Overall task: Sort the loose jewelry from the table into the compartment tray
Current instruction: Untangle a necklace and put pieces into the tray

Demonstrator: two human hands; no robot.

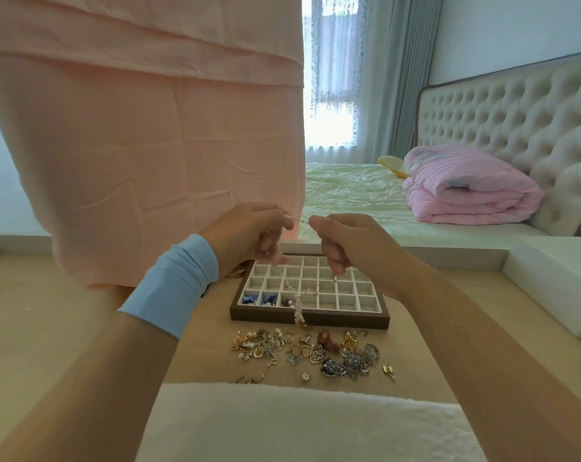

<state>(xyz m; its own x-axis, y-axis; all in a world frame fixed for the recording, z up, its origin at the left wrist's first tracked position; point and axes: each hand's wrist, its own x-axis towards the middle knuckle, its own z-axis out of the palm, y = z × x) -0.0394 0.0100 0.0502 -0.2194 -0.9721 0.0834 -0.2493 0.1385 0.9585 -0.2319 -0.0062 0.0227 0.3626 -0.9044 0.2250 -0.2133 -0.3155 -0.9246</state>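
Two hands meet at the centre of the frame above a wooden table [49, 311]. The left hand [249, 235] and the right hand [352, 248], fingers curled, each pinch an end of a thin chain [296, 308] whose pearl-strung length dangles over the front of the compartment tray [349, 320]. The tray sits just below the hands, with blue pieces in its two lower-left cells. The loose jewelry [309, 351] lies in a heap on the table in the lower centre, just in front of the tray. A pink cloth [149, 145] hangs at upper left, and a folded pink quilt [465, 188] rests on the bed at right.
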